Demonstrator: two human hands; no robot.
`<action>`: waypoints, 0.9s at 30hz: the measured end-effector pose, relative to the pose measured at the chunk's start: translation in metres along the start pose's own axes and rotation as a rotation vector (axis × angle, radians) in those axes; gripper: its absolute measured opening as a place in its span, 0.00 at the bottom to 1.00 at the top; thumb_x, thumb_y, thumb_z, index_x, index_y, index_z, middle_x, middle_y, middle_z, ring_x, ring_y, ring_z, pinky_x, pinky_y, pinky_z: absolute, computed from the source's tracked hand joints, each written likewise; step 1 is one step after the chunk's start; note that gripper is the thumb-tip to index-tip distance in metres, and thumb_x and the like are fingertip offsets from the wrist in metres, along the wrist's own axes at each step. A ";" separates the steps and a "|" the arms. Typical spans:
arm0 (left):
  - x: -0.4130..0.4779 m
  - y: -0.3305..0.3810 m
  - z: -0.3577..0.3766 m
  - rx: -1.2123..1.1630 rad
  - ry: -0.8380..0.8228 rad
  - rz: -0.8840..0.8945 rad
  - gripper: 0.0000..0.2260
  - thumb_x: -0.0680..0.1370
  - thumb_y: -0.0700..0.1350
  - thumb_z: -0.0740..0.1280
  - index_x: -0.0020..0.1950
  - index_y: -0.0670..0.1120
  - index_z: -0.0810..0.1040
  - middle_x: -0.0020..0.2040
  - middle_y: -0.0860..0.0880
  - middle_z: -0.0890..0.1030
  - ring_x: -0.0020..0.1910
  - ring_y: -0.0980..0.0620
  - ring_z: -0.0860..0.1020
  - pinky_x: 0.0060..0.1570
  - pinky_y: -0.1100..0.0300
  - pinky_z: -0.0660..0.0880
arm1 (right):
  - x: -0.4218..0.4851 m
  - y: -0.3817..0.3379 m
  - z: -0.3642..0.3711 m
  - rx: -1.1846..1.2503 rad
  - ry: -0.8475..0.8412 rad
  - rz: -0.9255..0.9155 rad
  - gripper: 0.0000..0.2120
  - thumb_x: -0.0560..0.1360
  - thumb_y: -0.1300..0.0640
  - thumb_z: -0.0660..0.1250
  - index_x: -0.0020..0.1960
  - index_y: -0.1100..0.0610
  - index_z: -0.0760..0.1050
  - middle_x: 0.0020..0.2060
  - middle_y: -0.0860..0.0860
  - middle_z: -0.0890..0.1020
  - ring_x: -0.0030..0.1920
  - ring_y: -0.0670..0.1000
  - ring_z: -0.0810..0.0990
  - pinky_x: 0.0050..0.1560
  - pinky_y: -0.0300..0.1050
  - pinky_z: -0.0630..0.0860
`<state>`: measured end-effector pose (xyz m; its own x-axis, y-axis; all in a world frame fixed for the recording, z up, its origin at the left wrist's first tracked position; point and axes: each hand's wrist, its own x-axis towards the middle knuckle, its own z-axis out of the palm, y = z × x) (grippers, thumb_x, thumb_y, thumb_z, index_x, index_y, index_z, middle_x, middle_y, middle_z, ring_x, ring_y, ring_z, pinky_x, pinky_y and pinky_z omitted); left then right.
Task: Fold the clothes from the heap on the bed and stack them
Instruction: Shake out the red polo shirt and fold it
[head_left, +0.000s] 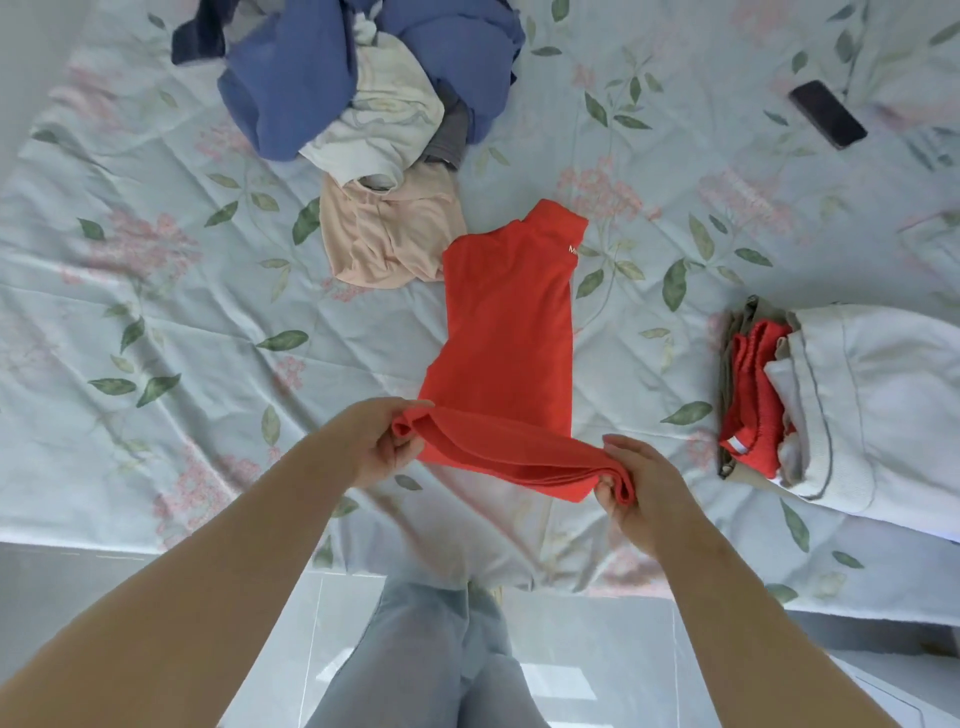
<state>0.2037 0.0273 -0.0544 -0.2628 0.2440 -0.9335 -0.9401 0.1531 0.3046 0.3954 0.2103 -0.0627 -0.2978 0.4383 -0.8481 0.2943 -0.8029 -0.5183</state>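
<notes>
Your left hand (382, 441) pinches the near left corner of the red top (506, 322), thumb under and fingers curled over the fabric. Your right hand (639, 483) pinches the near right corner the same way, with several layers of cloth bunched between thumb and fingers. The near edge of the red top is lifted off the bed (156, 322) between your two hands; the rest lies flat on the floral sheet as a long narrow strip running away from you, collar at the far end, small white lettering just below the collar on its right edge. Below your arms, your legs in pale jeans (431, 649) stand on a light tiled floor (597, 660) against the bed's near edge. To the right of the red top, well apart from it, sits the stack (831, 395): a white folded piece on top, a red piece and an olive piece showing at its left side. Beyond the red top, just beside its far left edge, a peach garment (389, 234) lies crumpled. Behind that is the heap (363, 93): blue cloth, a cream piece, a grey piece, a dark piece at its far left. A dark phone (827, 114) lies at the far right of the sheet.
</notes>
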 end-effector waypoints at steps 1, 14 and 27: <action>0.006 0.016 0.009 -0.042 -0.010 0.002 0.17 0.77 0.32 0.61 0.29 0.40 0.71 0.19 0.51 0.67 0.16 0.59 0.66 0.19 0.68 0.71 | 0.008 -0.016 0.011 0.037 0.015 -0.013 0.08 0.77 0.69 0.61 0.43 0.58 0.74 0.29 0.54 0.74 0.21 0.43 0.73 0.22 0.33 0.72; 0.108 0.105 0.060 0.424 -0.076 0.437 0.23 0.82 0.48 0.57 0.75 0.59 0.53 0.71 0.53 0.65 0.69 0.51 0.65 0.63 0.51 0.66 | 0.106 -0.082 0.085 -0.179 0.005 -0.294 0.28 0.81 0.54 0.57 0.75 0.41 0.49 0.67 0.51 0.67 0.70 0.52 0.65 0.65 0.50 0.62; 0.176 0.034 0.032 0.873 0.211 0.344 0.23 0.74 0.46 0.71 0.67 0.46 0.68 0.55 0.52 0.75 0.53 0.50 0.74 0.52 0.57 0.70 | 0.172 -0.013 0.060 -0.796 0.083 -0.195 0.11 0.72 0.65 0.62 0.52 0.55 0.70 0.40 0.47 0.75 0.46 0.53 0.74 0.46 0.44 0.70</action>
<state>0.1323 0.1063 -0.2023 -0.6080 0.2444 -0.7554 -0.3335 0.7848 0.5223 0.2859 0.2716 -0.1958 -0.3512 0.5936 -0.7241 0.8093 -0.1964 -0.5535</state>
